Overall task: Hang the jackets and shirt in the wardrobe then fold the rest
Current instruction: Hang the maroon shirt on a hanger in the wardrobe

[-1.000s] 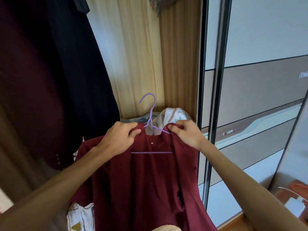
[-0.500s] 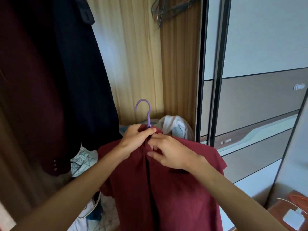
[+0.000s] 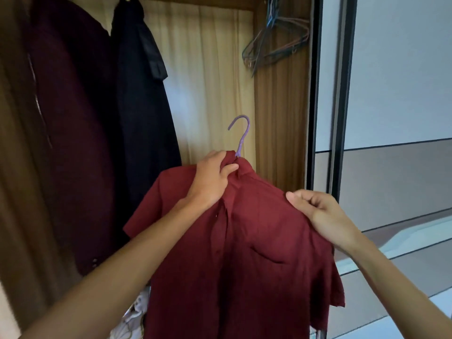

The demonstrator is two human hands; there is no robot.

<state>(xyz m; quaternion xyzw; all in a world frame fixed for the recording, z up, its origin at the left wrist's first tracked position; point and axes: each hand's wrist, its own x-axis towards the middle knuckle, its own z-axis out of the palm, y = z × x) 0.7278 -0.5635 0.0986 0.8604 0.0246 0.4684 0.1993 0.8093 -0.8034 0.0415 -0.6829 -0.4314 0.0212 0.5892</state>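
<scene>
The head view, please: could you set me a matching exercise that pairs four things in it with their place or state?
Things:
1. red shirt
2. purple hanger
3. black jacket
4. wire hangers

Places or states:
A. bunched high at the right of the wardrobe
B. hook sticking up out of a collar
C. hanging on the left
D. held by the left hand and right hand

Pairs: 1-D, 2-B, 3-C, 4-A.
</scene>
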